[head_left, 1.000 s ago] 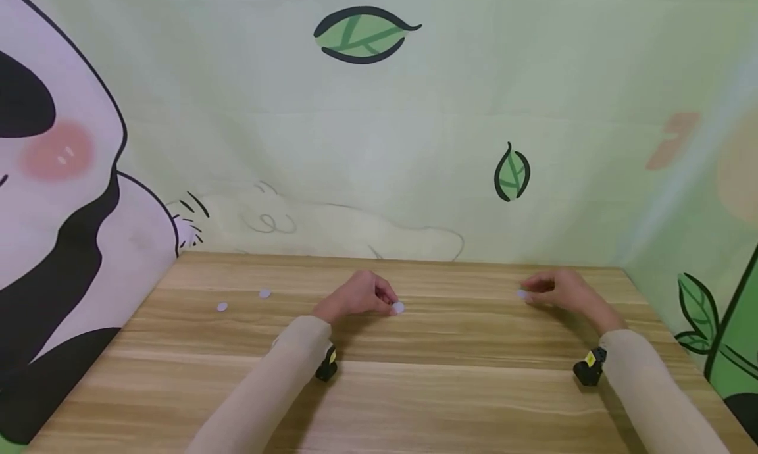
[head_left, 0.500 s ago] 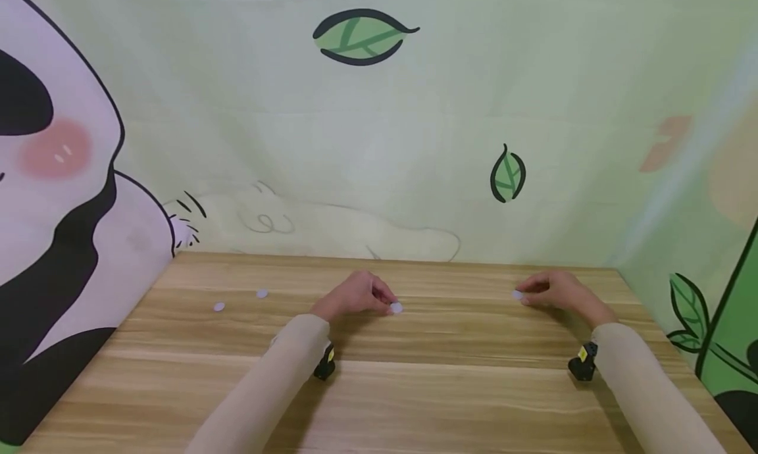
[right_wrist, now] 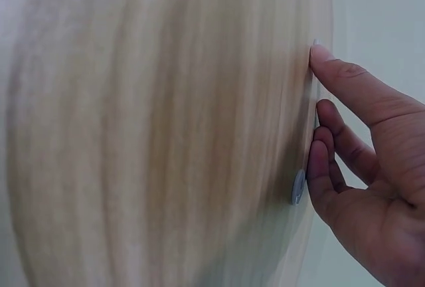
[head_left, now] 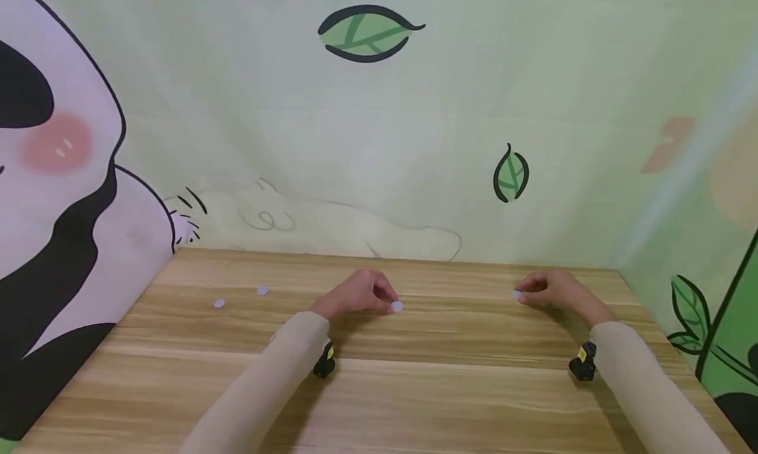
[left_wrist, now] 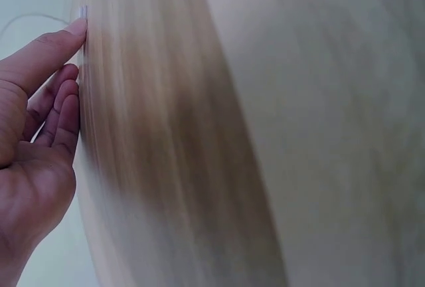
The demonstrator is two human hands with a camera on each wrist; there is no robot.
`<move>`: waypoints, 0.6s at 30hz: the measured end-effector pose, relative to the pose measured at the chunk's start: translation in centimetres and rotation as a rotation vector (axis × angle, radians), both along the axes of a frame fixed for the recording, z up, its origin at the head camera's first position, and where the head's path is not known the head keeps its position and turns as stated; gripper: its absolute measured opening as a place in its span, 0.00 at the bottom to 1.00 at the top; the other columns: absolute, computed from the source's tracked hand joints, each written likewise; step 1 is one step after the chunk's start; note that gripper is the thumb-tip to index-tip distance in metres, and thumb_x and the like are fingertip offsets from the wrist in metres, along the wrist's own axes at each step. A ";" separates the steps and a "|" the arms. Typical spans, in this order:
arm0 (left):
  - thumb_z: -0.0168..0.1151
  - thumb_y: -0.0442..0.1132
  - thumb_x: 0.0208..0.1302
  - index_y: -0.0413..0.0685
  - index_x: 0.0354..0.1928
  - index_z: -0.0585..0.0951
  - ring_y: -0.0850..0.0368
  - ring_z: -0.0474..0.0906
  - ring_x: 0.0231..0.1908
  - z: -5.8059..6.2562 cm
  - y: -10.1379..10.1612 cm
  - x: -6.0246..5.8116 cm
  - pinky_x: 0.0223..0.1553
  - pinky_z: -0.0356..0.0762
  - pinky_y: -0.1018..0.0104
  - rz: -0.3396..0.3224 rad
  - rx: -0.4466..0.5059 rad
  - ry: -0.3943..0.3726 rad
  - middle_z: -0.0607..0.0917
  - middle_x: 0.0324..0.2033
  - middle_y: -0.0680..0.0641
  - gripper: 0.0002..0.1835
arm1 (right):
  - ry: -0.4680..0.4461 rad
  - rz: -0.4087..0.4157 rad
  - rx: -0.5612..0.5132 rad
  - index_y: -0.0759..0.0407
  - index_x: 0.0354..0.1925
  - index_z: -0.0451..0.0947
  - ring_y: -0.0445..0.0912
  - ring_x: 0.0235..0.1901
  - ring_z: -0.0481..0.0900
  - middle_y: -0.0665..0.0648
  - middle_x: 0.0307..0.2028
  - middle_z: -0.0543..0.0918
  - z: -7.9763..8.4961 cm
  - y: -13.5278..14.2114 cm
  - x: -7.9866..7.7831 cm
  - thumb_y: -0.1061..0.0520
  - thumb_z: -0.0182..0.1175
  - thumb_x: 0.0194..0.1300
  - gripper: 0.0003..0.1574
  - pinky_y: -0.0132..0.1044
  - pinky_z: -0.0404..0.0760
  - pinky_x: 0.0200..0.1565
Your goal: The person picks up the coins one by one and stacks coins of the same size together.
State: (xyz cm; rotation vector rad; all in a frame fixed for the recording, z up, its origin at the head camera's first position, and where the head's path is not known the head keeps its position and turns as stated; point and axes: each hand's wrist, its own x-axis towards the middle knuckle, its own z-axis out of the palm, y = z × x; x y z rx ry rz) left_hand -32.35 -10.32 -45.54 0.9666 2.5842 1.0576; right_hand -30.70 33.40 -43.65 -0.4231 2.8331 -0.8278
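Note:
My left hand (head_left: 361, 292) reaches palm-down over the back middle of the table, thumb and forefinger pinching a small pale round coin (head_left: 397, 306) at the tabletop. In the left wrist view the thumb tip overlaps that coin's thin edge (left_wrist: 83, 12), and the other fingers curl beneath. To the right, my right hand (head_left: 556, 289) pinches a similar coin (head_left: 518, 295), most of it covered by the fingertips. Another grey coin (right_wrist: 299, 187) lies beside the lower fingers in the right wrist view; the hand hides it from the head view.
Two more pale coins, a nearer one (head_left: 219, 303) and a farther one (head_left: 262, 290), lie on the left of the wooden table (head_left: 438, 401). A green printed backdrop (head_left: 237, 112) with a panda and leaves stands right behind the table's back edge.
The head view has shifted slightly. Both hands hold nearly the same places, each with its coin at the fingertips.

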 end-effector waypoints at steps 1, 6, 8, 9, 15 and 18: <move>0.76 0.35 0.58 0.45 0.39 0.90 0.61 0.78 0.39 0.0 -0.1 0.0 0.44 0.78 0.70 0.003 0.003 -0.009 0.86 0.39 0.50 0.07 | 0.004 0.004 0.004 0.61 0.50 0.86 0.55 0.51 0.81 0.60 0.49 0.87 0.0 -0.1 0.0 0.50 0.69 0.67 0.19 0.45 0.78 0.50; 0.76 0.35 0.58 0.46 0.38 0.90 0.62 0.77 0.39 0.1 -0.3 0.0 0.43 0.77 0.69 0.025 0.011 -0.046 0.86 0.39 0.51 0.06 | 0.021 0.005 0.022 0.62 0.49 0.86 0.52 0.47 0.81 0.61 0.48 0.87 0.1 -0.4 -0.1 0.51 0.69 0.66 0.18 0.43 0.79 0.47; 0.76 0.35 0.58 0.46 0.38 0.90 0.62 0.78 0.38 0.1 -0.3 -0.1 0.43 0.77 0.69 0.028 0.004 -0.052 0.86 0.39 0.51 0.06 | 0.016 0.005 0.030 0.62 0.49 0.85 0.50 0.45 0.81 0.61 0.48 0.87 0.2 -0.4 -0.1 0.51 0.69 0.67 0.19 0.41 0.79 0.45; 0.76 0.35 0.58 0.46 0.38 0.90 0.62 0.78 0.38 0.1 -0.3 -0.1 0.43 0.77 0.69 0.028 0.001 -0.054 0.86 0.39 0.51 0.06 | 0.013 0.005 0.032 0.62 0.49 0.85 0.49 0.45 0.80 0.61 0.47 0.87 0.2 -0.5 -0.2 0.51 0.69 0.67 0.19 0.41 0.78 0.45; 0.76 0.36 0.57 0.47 0.38 0.91 0.62 0.78 0.38 -0.3 -0.3 -0.3 0.42 0.77 0.70 0.035 0.008 -0.069 0.86 0.40 0.52 0.07 | 0.015 0.003 0.036 0.62 0.48 0.86 0.50 0.46 0.81 0.60 0.46 0.87 0.0 -0.5 0.0 0.51 0.69 0.67 0.18 0.44 0.79 0.46; 0.77 0.35 0.57 0.47 0.38 0.91 0.62 0.78 0.39 -0.4 -0.3 -0.3 0.42 0.77 0.69 0.043 0.010 -0.067 0.87 0.40 0.52 0.07 | 0.038 0.002 0.038 0.62 0.47 0.86 0.49 0.45 0.82 0.59 0.45 0.88 -0.3 -0.4 0.0 0.51 0.69 0.66 0.17 0.44 0.79 0.47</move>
